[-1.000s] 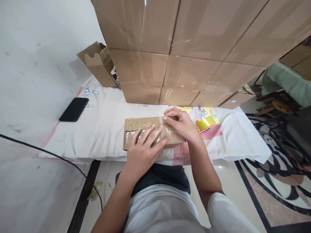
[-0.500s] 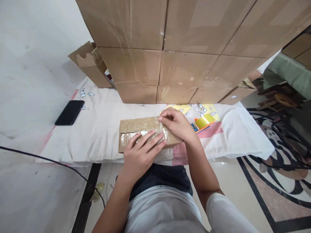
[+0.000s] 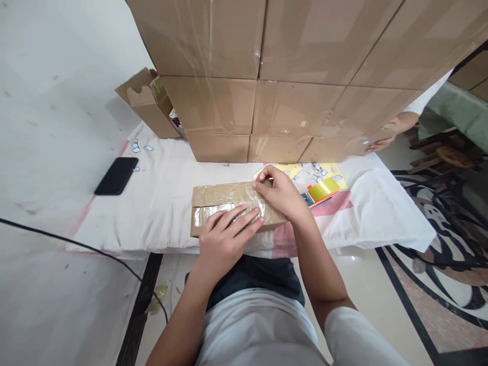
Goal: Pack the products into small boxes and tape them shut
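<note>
A small cardboard box (image 3: 208,193) lies lengthwise on the cloth-covered table, with shiny clear tape along its top. My left hand (image 3: 224,241) rests on the near part of its top, fingers stretched out and slightly spread. At the far right part of the box, my right hand (image 3: 280,193) has thumb and forefinger pinched together. What those fingertips hold, perhaps an end of tape, is too small to make out. Just right of that hand, a tape dispenser with a yellow tape roll (image 3: 323,189) lies on the table.
Stacked cardboard boxes (image 3: 297,107) form a wall at the table's back. An opened carton (image 3: 147,104) leans at their left, and a black phone (image 3: 117,176) lies on the left cloth. Another person's hand (image 3: 398,124) reaches in at the right. A black cable (image 3: 95,249) hangs at lower left.
The other person's hand has come further into view beside the small carton at the right end of the stack. My hands keep nearly the same hold; the view has shifted slightly.
</note>
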`<control>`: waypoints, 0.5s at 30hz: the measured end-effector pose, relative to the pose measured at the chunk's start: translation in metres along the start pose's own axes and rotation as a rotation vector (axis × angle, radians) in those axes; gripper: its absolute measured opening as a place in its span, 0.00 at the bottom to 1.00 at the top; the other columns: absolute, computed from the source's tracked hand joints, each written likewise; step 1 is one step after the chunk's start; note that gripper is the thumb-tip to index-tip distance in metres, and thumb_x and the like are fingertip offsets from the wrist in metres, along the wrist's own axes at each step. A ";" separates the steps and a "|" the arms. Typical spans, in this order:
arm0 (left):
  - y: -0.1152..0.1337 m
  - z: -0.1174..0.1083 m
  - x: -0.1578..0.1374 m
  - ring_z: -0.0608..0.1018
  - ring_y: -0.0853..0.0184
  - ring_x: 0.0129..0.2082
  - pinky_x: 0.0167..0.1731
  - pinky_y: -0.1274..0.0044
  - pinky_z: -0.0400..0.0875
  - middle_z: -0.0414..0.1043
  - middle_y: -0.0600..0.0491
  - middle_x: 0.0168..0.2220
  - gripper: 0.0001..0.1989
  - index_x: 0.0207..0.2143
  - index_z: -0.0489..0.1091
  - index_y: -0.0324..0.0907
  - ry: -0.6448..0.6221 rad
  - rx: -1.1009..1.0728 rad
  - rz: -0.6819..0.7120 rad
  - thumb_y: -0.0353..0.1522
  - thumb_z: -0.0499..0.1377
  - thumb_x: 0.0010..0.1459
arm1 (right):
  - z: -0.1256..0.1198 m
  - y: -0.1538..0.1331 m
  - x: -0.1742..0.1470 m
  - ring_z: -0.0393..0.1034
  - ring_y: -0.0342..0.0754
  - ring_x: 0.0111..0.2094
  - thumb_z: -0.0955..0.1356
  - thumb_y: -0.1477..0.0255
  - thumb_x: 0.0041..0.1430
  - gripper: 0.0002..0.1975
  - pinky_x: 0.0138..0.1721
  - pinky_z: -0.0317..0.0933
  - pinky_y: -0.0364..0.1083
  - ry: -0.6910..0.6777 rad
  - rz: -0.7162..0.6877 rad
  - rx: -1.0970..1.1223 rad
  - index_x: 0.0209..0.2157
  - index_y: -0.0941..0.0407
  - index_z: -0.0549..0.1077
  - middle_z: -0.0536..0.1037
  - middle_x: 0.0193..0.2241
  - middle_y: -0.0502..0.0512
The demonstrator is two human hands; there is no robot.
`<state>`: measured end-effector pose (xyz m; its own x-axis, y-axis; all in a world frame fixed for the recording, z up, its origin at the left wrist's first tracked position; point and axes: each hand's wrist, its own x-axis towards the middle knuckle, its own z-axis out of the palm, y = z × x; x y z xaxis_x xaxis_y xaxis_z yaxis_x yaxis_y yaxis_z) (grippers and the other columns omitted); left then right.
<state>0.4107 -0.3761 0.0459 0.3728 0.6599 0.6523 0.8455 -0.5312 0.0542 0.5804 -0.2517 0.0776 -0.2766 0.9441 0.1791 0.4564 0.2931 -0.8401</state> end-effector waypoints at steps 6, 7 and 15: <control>0.000 0.001 -0.001 0.79 0.64 0.57 0.53 0.70 0.63 0.80 0.58 0.55 0.13 0.50 0.78 0.52 0.005 0.000 0.000 0.28 0.62 0.65 | -0.001 -0.005 0.002 0.68 0.48 0.38 0.69 0.74 0.58 0.03 0.45 0.59 0.49 -0.042 -0.028 -0.066 0.34 0.54 0.70 0.75 0.34 0.50; 0.000 0.002 -0.001 0.80 0.65 0.57 0.53 0.70 0.64 0.80 0.59 0.55 0.13 0.50 0.78 0.52 0.011 0.001 0.001 0.28 0.62 0.65 | -0.001 -0.005 0.001 0.68 0.48 0.38 0.69 0.74 0.58 0.05 0.46 0.59 0.49 -0.043 -0.028 -0.061 0.38 0.54 0.71 0.74 0.34 0.50; 0.001 0.006 -0.001 0.81 0.64 0.55 0.50 0.69 0.64 0.80 0.60 0.55 0.13 0.49 0.78 0.51 0.052 0.000 -0.002 0.28 0.63 0.65 | 0.001 -0.009 -0.004 0.71 0.51 0.45 0.67 0.76 0.62 0.06 0.49 0.65 0.51 -0.017 -0.127 -0.159 0.38 0.53 0.76 0.72 0.44 0.56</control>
<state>0.4132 -0.3746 0.0406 0.3510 0.6327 0.6903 0.8463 -0.5299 0.0554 0.5771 -0.2586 0.0842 -0.3542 0.8959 0.2682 0.5442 0.4307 -0.7200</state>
